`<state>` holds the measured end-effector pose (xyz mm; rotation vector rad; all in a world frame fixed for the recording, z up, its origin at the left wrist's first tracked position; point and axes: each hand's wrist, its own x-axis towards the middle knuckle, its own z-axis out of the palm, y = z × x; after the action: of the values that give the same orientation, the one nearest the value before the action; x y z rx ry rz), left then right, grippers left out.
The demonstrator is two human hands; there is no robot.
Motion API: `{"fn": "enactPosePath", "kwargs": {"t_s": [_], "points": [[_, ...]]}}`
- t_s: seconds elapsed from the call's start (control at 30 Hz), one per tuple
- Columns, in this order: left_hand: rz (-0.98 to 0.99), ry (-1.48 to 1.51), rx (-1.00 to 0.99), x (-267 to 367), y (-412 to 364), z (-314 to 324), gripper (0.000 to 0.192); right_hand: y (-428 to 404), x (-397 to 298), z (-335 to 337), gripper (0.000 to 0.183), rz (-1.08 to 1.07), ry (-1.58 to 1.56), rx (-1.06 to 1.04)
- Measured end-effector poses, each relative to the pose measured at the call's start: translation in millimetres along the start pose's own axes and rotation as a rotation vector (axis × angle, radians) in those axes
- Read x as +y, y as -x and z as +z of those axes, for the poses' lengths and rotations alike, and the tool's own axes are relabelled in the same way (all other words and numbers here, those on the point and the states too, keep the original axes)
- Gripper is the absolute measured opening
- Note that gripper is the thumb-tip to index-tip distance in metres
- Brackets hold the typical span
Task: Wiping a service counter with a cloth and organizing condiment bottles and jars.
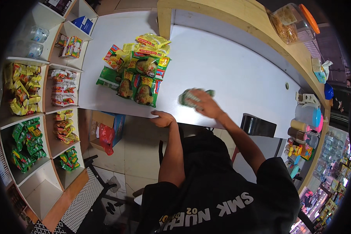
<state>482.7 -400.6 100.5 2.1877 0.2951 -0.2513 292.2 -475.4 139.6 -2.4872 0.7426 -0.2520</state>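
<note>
My right hand (204, 103) presses down on a dark green and white cloth (185, 98) on the white tabletop (228, 64); both are blurred. At the table's front edge is my left hand (163, 119), its thumb against the edge and nothing visible in it. Some of its fingers are curled and partly hidden. Left of the cloth lies a pile of instant noodle packets, with green soto mie packets (144, 92) in front. Yellow noodle packets (153, 41) are stacked behind, and a green packet (108, 77) lies face down at the left.
A white shelf unit (46, 114) with noodle packets borders the table's left side. A black box-like object (258, 125) stands at the front edge, right of my arm. A wooden ledge (237, 17) carries a jar with an orange lid (292, 25). Below sits an open cardboard box (101, 117).
</note>
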Motion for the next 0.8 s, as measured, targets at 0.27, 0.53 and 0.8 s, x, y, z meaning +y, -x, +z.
{"fn": "enactPosePath", "kwargs": {"t_s": [0.27,0.53,0.8], "points": [[0.075,-0.004,0.094,-11,-7,7,0.054,39,183,-62,0.058,0.604,0.341,0.534],[0.112,-0.085,0.151,-21,-10,17,0.049,-51,173,-30,0.065,0.770,0.497,0.624],[0.109,-0.114,0.194,-16,-7,16,0.045,-76,-2,30,0.062,0.177,0.231,0.311]]}}
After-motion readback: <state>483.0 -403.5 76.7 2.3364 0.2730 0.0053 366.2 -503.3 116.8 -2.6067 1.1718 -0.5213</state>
